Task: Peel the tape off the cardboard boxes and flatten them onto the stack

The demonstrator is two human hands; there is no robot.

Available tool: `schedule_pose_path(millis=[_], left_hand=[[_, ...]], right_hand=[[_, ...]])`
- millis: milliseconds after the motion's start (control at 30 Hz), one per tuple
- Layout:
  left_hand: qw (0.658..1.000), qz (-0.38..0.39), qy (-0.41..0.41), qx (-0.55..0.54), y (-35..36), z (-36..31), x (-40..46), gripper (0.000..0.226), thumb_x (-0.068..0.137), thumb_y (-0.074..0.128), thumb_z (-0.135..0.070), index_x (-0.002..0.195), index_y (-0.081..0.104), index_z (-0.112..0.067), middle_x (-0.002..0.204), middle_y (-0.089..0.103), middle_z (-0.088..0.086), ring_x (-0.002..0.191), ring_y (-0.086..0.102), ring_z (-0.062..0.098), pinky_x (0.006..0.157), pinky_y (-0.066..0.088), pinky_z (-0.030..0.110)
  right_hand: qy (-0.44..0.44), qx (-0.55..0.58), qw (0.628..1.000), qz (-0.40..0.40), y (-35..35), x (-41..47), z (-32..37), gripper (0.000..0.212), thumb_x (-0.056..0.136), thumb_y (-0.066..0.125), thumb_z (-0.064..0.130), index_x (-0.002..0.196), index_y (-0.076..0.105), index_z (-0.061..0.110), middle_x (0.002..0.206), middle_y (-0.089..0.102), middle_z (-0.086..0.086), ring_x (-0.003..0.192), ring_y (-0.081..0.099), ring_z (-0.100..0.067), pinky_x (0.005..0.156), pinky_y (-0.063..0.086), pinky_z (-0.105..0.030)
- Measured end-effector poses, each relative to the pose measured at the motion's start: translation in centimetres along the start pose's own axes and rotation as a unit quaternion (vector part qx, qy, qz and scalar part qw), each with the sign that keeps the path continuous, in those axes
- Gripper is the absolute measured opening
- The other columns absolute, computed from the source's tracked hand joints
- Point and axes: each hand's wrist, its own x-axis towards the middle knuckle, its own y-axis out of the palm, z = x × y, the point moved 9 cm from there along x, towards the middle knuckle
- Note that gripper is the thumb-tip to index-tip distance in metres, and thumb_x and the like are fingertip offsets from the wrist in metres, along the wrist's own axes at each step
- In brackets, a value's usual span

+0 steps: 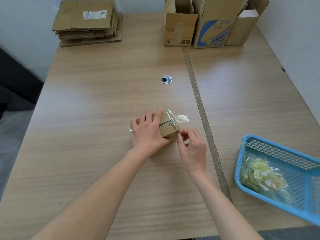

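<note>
The small cardboard box (168, 126) lies on the desk (103, 94), well on the near side of the round metal grommet (166, 79). Our left hand (149, 134) rests over the box's left part, fingers spread and curved round it, the forearm reaching in from the near edge. Our right hand (192, 149) pinches the clear tape (180, 119) at the box's right near corner between thumb and fingertips; a loose end of tape sticks out to the right. Far left of the grommet sits the stack of flattened cardboard (88, 23); far right, three upright boxes (213, 23). Near right, a blue basket (284, 153) holds crumpled tape.
</note>
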Motion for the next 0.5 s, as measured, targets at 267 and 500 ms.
schedule_pose_path(millis=[267, 500], left_hand=[[1.000, 0.008, -0.006, 0.005, 0.0, -0.3, -0.1, 0.114, 0.070, 0.066, -0.074, 0.160, 0.012, -0.031, 0.141, 0.043, -0.004, 0.128, 0.039, 0.020, 0.106, 0.024, 0.044], [1.000, 0.010, 0.000, 0.000, 0.2, -0.3, 0.0, 0.113, 0.070, 0.064, -0.076, 0.160, 0.013, -0.030, 0.141, 0.043, -0.003, 0.130, 0.038, 0.021, 0.106, 0.025, 0.045]], right_hand=[[0.228, 0.122, 0.960, 0.104, 1.1, -0.3, -1.6, 0.009, 0.090, 0.070, 0.025, 0.081, 0.069, 0.024, 0.072, 0.067, 0.012, 0.069, 0.063, -0.007, 0.072, 0.059, -0.042], [0.329, 0.222, 0.894, 0.209, 1.1, 0.3, -1.1, 0.013, 0.092, 0.069, 0.017, 0.082, 0.074, 0.010, 0.076, 0.068, -0.002, 0.064, 0.063, -0.007, 0.054, 0.054, -0.026]])
